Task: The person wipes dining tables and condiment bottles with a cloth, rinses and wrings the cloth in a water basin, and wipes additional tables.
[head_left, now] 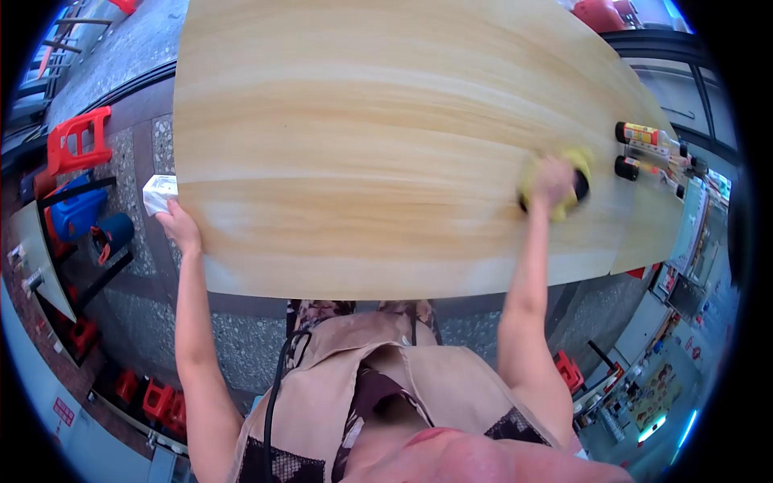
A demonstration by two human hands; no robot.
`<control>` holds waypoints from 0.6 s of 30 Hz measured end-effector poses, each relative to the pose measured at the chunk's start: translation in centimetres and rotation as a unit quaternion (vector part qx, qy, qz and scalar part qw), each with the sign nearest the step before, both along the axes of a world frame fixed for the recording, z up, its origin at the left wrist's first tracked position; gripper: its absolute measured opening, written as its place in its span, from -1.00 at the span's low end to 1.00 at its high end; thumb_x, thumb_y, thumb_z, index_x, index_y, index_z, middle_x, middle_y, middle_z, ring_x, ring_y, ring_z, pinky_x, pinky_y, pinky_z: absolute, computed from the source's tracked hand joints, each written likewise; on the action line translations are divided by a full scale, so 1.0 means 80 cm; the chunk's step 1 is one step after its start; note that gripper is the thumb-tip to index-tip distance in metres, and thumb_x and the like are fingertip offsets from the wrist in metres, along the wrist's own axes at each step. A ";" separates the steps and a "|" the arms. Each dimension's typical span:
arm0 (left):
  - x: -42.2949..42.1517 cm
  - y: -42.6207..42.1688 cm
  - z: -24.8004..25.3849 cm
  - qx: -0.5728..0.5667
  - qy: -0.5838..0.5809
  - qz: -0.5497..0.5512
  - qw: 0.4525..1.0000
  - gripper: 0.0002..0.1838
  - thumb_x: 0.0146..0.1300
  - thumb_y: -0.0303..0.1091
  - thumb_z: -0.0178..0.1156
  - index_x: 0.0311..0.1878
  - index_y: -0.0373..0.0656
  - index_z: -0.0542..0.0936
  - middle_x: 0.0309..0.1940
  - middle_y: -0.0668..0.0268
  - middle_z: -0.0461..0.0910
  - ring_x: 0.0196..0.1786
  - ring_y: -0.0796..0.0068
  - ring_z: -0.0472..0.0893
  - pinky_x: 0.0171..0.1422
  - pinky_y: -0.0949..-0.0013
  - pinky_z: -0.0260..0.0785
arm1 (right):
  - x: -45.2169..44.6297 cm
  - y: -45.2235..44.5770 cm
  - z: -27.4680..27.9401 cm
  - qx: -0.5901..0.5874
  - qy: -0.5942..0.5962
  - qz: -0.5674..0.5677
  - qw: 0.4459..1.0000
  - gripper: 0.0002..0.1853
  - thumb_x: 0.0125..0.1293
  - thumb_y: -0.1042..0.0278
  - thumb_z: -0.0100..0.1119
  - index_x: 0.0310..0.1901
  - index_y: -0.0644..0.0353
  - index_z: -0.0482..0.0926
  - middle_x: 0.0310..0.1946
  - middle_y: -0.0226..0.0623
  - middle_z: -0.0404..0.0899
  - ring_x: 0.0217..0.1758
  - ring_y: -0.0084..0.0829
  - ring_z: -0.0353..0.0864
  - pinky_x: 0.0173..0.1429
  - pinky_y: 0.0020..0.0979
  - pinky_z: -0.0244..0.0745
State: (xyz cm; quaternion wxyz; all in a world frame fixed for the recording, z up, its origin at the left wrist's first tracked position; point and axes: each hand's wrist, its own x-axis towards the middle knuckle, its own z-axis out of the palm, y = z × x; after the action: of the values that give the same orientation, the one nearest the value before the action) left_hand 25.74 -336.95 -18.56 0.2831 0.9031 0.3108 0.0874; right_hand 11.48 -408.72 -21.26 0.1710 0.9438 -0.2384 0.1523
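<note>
At the table's left edge, my left hand [182, 229] is closed on a small white packet [159, 193], which sticks out beyond the edge. My right hand [554, 180] presses a yellow and black cloth [578, 165] down on the right part of the wood-patterned table [362, 161]. Motion blurs this hand and the cloth, so the single fingers are hard to make out. Pale, wet-looking streaks run across the tabletop.
Bottles with black caps [644, 135] stand at the table's right end. Beyond the left edge are a red stool [80, 141], a blue container [80, 205] and another table [40, 258]. More red stools [161, 400] sit behind me on the left. A pebbled floor [241, 342] surrounds the table.
</note>
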 end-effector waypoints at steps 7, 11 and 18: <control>-0.003 -0.003 0.010 -0.206 -0.109 -0.007 0.972 -0.54 0.41 -0.21 -0.10 0.08 -0.52 0.26 -0.04 -0.10 0.48 -0.02 0.13 0.55 0.02 0.19 0.42 | 0.257 0.563 0.055 0.298 -0.093 0.365 0.877 -0.62 0.02 0.32 0.00 -0.17 0.42 0.54 -0.05 0.16 0.47 0.20 0.09 0.33 0.38 0.03 0.08; -0.013 0.029 0.032 -0.257 -0.326 0.043 0.909 -0.40 0.43 -0.22 -0.10 0.34 -0.35 -0.06 0.16 -0.14 0.30 0.08 0.09 0.51 0.03 0.22 0.51 | 0.113 0.735 0.052 0.474 0.053 0.431 0.765 -0.42 0.04 0.39 0.02 0.14 0.51 0.36 0.28 0.20 0.19 0.40 0.10 0.10 0.48 -0.01 -0.07; -0.064 -0.006 0.108 -0.164 -0.322 -0.031 0.932 -0.44 0.44 -0.31 -0.16 0.36 -0.33 -0.10 0.20 -0.13 0.26 0.16 0.03 0.47 0.15 0.17 0.46 | -0.043 0.668 0.037 0.562 -0.083 0.472 0.674 -0.69 0.05 0.38 0.09 -0.16 0.30 0.59 0.24 -0.08 0.33 0.40 -0.05 0.19 0.45 0.02 0.05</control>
State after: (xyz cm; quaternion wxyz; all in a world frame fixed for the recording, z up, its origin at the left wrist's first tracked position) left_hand 20.59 -337.40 -9.90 0.5148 0.7766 0.1848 0.3127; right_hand 8.00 -355.26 -18.30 -0.5072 0.8320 0.1848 0.1281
